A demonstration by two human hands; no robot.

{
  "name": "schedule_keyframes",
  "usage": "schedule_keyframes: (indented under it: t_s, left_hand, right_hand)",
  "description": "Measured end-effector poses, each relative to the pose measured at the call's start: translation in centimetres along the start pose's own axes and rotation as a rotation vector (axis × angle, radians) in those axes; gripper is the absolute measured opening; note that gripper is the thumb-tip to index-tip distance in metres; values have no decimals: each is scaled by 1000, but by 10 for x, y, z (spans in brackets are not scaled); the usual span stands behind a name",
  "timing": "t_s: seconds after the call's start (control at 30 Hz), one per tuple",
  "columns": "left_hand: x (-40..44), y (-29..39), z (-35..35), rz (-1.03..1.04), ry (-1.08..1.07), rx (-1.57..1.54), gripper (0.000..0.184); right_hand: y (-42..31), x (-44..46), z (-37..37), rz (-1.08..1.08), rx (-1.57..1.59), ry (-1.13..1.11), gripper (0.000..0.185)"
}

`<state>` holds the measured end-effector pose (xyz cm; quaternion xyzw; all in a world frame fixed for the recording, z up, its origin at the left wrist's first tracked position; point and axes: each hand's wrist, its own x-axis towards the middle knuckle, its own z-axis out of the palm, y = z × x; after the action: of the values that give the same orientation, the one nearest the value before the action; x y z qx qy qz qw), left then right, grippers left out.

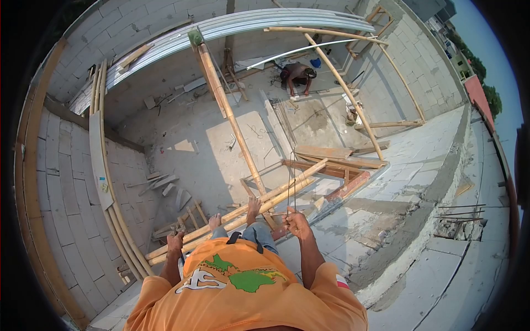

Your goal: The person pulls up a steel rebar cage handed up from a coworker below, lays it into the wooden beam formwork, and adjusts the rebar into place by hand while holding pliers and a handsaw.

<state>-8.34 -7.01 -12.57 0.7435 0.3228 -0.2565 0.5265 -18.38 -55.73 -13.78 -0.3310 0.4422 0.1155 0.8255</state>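
Observation:
My right hand is closed around a length of thin dark wire, whose strands run up and away from my fingers. On the other side, my left hand is curled shut beside my hip. A dark object shows at its fingers, too small to make out. Between the hands are my bare feet by two bamboo poles laid side by side across the open drop. The left hand is nearest the poles' near-left end; the right is just beside their right part.
Far below, a person crouches on the concrete floor. A bamboo post rises ahead, with metal channels across the back. Timber boards lie at right, near a rough block wall top with protruding rebar.

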Motion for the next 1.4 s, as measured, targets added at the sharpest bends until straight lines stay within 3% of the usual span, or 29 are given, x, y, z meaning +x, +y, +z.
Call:
schedule_keyframes:
  t_s: [0.33,1.4]
  left_hand:
    - [18,-27,-4,11,29,-9,30]
    - [-3,7,1,-26,0,28,25]
  right_hand:
    - [5,8,-9,48,24,-28,78]
    - [-5,-3,5,6,-11,30,72]
